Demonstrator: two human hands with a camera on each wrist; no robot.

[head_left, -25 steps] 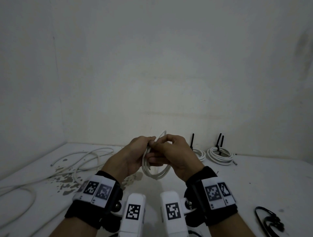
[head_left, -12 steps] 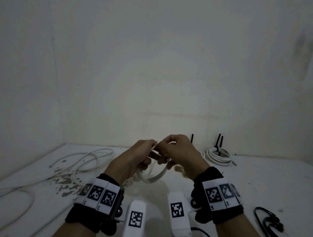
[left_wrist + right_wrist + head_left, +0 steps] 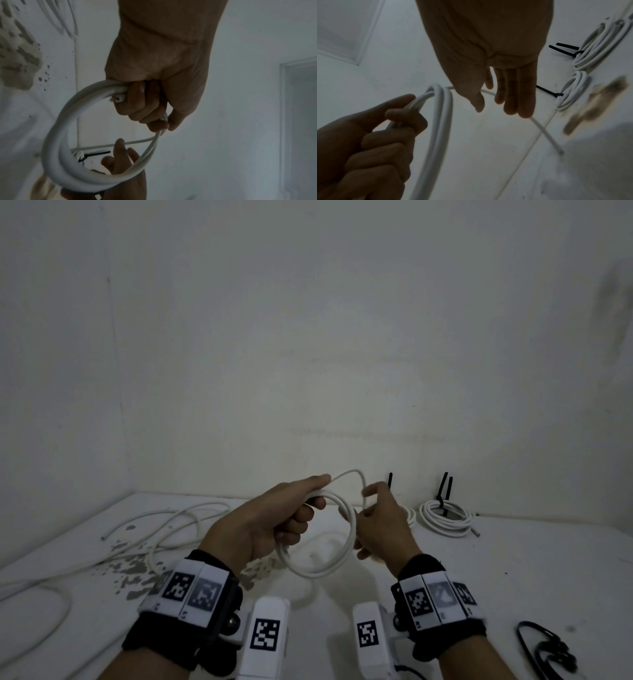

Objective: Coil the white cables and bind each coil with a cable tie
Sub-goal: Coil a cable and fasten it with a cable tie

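The left hand curls round a round coil of white cable, held above the white table. The right hand, fingers loosely straight, touches its loose end. Beyond the right hand lie two tied white coils with black cable ties.
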